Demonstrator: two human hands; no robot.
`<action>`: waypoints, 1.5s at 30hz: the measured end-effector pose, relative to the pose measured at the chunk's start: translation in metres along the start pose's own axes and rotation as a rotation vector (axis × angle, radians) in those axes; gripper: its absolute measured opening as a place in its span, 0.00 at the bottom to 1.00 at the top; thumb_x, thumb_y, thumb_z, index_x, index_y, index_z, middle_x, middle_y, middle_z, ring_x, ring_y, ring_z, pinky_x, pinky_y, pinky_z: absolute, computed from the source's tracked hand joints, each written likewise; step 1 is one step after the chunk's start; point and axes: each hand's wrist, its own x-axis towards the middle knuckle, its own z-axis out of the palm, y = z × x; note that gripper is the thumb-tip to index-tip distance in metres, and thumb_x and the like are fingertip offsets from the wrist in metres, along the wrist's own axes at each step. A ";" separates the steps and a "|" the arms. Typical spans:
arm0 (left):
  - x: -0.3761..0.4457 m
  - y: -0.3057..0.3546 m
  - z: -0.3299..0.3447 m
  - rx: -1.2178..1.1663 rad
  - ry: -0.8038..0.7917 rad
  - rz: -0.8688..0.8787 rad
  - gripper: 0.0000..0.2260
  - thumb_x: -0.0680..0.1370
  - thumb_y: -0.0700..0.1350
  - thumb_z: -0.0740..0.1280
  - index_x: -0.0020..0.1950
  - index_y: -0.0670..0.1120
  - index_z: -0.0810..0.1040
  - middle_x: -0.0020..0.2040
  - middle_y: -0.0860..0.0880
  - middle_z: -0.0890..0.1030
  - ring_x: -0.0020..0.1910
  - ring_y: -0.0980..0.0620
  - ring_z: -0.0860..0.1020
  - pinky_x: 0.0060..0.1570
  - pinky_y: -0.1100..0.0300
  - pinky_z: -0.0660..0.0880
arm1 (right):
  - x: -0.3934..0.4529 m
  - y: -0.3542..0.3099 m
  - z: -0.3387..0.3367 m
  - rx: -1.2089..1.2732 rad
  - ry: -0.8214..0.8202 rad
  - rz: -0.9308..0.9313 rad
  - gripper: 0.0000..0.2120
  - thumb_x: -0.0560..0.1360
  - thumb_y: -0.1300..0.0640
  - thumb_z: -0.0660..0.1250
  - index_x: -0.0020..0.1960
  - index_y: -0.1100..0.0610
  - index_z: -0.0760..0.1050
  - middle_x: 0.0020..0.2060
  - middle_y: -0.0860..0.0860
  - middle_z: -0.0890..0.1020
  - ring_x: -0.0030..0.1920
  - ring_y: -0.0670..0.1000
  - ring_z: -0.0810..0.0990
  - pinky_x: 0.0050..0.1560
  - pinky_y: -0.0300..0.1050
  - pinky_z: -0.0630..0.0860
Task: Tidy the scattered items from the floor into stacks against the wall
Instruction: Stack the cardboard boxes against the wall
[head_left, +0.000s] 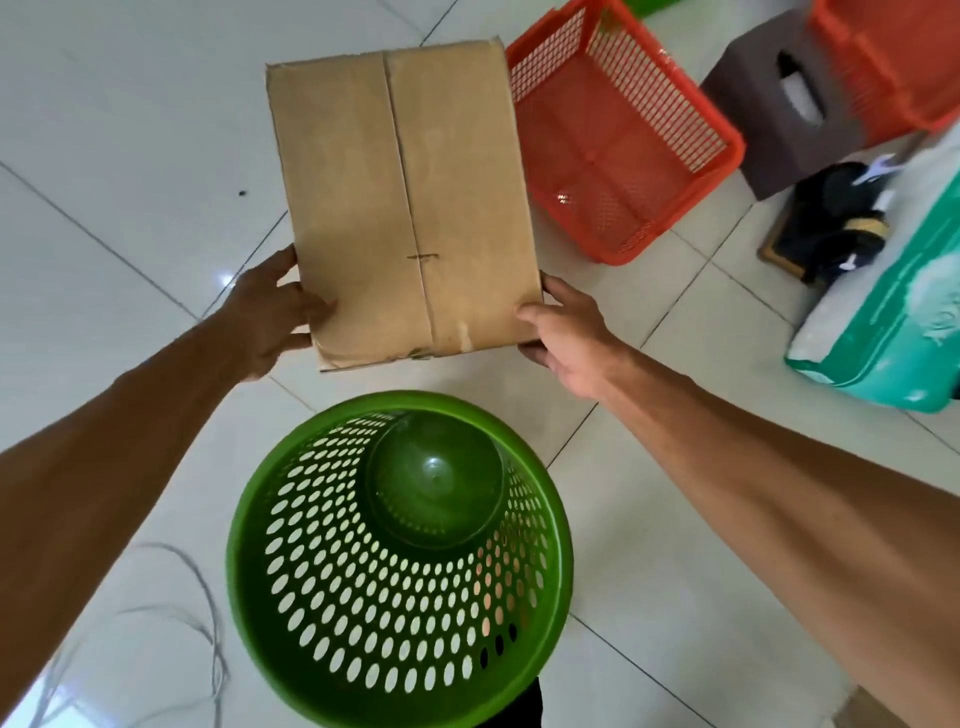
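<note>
A closed brown cardboard box (405, 202) is held above the white tiled floor, its taped seam running up the middle. My left hand (270, 317) grips its near left corner, thumb on top. At the near right corner my right hand (563, 332) grips it the same way, fingers curled under the edge. Below the box stands a green perforated round basket (400, 566), empty, seen from above.
An orange mesh basket (618, 150) lies on the floor right of the box. Behind it are a dark brown stool (769, 104) and another orange basket (893, 57). A teal and white bag (893, 322) and a black object (831, 218) sit at the right. Thin wires (171, 623) trail at bottom left.
</note>
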 end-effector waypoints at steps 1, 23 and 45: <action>-0.010 0.015 0.001 0.013 0.001 0.039 0.34 0.75 0.28 0.65 0.74 0.57 0.68 0.59 0.49 0.81 0.56 0.47 0.79 0.58 0.46 0.75 | -0.008 -0.009 -0.007 0.037 -0.001 -0.027 0.22 0.76 0.67 0.64 0.65 0.48 0.74 0.55 0.49 0.80 0.56 0.52 0.79 0.55 0.49 0.78; -0.448 0.205 0.234 0.079 -0.364 0.617 0.25 0.75 0.33 0.63 0.64 0.58 0.76 0.51 0.60 0.83 0.47 0.62 0.81 0.42 0.64 0.75 | -0.481 -0.055 -0.294 0.414 0.463 -0.214 0.23 0.77 0.64 0.65 0.70 0.51 0.72 0.60 0.54 0.78 0.54 0.56 0.80 0.53 0.56 0.81; -0.752 0.182 0.489 0.719 -1.029 0.585 0.17 0.79 0.38 0.63 0.67 0.49 0.70 0.61 0.44 0.78 0.54 0.45 0.78 0.38 0.56 0.76 | -0.852 0.070 -0.432 0.654 1.124 -0.124 0.15 0.76 0.60 0.58 0.57 0.50 0.79 0.43 0.58 0.83 0.39 0.56 0.79 0.39 0.48 0.72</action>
